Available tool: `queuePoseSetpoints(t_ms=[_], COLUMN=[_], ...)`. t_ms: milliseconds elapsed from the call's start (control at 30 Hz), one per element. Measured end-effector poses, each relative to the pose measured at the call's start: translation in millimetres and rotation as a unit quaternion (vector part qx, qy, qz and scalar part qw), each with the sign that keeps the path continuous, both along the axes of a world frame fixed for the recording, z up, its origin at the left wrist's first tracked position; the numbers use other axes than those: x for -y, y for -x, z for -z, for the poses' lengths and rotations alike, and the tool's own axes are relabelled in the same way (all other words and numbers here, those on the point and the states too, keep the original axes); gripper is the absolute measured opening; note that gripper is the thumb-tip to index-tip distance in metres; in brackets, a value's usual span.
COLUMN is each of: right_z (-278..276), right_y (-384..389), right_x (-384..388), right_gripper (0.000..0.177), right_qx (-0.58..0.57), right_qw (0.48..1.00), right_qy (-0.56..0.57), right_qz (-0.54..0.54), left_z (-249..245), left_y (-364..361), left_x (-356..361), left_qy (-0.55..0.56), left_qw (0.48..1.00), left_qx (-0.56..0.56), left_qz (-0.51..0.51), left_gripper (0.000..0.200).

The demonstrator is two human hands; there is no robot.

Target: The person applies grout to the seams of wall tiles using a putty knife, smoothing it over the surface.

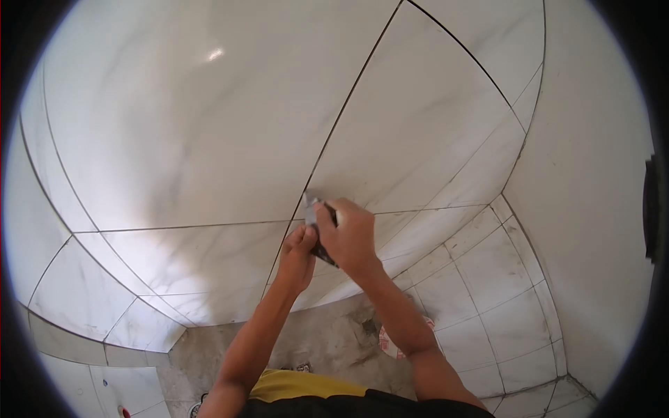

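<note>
Yellow cloth (300, 384) is being caught at the very bottom edge, closest to the lens, below the foot of the dark vertical joint (348, 90). Both forearms are being stretched up from there toward that joint.

A small grey-and-dark tool (311, 207) is being held right on the joint, at the spot where it is being crossed by a thin horizontal joint (174, 226). The right hand (348, 237) is being wrapped tightly round the tool from the right of the joint, fingers curled closed over it. A grey tip is being left showing above the knuckles, a dark end below.

The left hand (298, 254) is being kept just below, on the joint itself, its fingertips pinched against the tool's lower part and touching the right hand. Possibly a scraper, that tool, though too much is being hidden by the fingers to tell.

Glossy white marbled tiles (195, 118) are being shown on both sides of the joint. Well below it, a bare grey floor patch (327, 341) is being seen. A round red-and-white object (385, 343) is being half covered by the right forearm, right of the joint's foot.
</note>
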State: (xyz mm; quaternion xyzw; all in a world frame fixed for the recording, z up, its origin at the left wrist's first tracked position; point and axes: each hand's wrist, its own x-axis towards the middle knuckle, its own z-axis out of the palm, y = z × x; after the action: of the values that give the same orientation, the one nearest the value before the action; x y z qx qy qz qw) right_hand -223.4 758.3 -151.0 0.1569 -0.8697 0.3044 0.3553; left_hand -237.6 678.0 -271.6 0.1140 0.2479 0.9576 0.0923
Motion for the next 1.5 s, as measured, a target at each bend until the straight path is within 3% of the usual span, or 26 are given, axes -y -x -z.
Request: queuePoseSetpoints(t_ms=[100, 233, 267, 433, 533, 600, 633, 700, 833, 900, 1100, 1233, 1333, 1400, 1433, 1467, 1500], right_z=[-29, -47, -51, -34, 15, 28, 30, 28, -26, -35, -30, 23, 41, 20, 5, 2, 1], right_y=[-7, -8, -6, 3, -3, 0, 0, -15, -13, -5, -3, 0, -11, -31, -41, -41, -41], right_x=[-2, -1, 1, 9, 2, -3, -3, 4, 6, 7, 10, 3, 0, -10, -16, -25, -32], right_gripper=[0.014, 0.016, 0.016, 0.016, 0.014, 0.013, 0.013, 0.013, 0.014, 0.013, 0.012, 0.013, 0.014, 0.017, 0.021, 0.021, 0.021], right_qx=[-0.04, -0.049, -0.044, -0.066, -0.004, 0.019, -0.011, -0.033, -0.074, -0.092, -0.078, -0.044, -0.016, 0.086, 0.181, 0.178, 0.258], right_qw=[0.999, 0.997, 0.997, 0.997, 1.0, 0.999, 1.0, 0.998, 0.996, 0.992, 0.996, 0.999, 1.0, 0.992, 0.975, 0.975, 0.956], right_qy=[0.03, 0.065, 0.067, 0.024, 0.007, -0.025, -0.022, 0.044, 0.056, 0.084, 0.007, -0.011, 0.008, 0.084, 0.116, 0.121, 0.102], right_qz=[-0.004, 0.002, -0.003, 0.024, 0.018, -0.007, -0.006, 0.0, 0.017, -0.029, 0.031, 0.019, -0.009, -0.038, -0.049, -0.052, -0.099], left_z=[-14, -40, -43, -38, 9, 41, 24, 17, -35, -43, -41, 20, 40, 26, 11, -6, -25], left_y=[10, 16, 17, 28, 15, -1, 10, -9, 10, 19, 25, 16, 0, -5, -4, -9, -16], left_x=[3, 0, -3, 0, -4, -9, -7, 14, 19, 14, 6, -7, 12, 42, 61, 81, 95], left_qy=[0.081, 0.093, 0.052, -0.014, -0.028, -0.017, -0.026, 0.083, 0.196, 0.042, -0.012, -0.032, 0.01, 0.234, 0.237, 0.389, 0.532], left_qw=[0.992, 0.99, 0.994, 0.997, 0.994, 0.998, 0.998, 0.996, 0.973, 0.995, 0.998, 0.997, 0.999, 0.968, 0.967, 0.907, 0.817], left_qx=[-0.089, -0.105, -0.092, -0.08, -0.095, 0.065, 0.046, -0.034, -0.109, -0.087, -0.049, 0.045, 0.035, -0.076, -0.083, -0.148, -0.207], left_qz=[-0.022, -0.015, -0.004, 0.008, 0.045, -0.019, -0.025, -0.007, -0.047, 0.013, 0.032, 0.048, 0.006, -0.043, -0.048, -0.068, -0.082], left_gripper=[0.018, 0.019, 0.019, 0.018, 0.018, 0.02, 0.02, 0.021, 0.021, 0.022, 0.021, 0.02, 0.019, 0.015, 0.015, 0.013, 0.016])
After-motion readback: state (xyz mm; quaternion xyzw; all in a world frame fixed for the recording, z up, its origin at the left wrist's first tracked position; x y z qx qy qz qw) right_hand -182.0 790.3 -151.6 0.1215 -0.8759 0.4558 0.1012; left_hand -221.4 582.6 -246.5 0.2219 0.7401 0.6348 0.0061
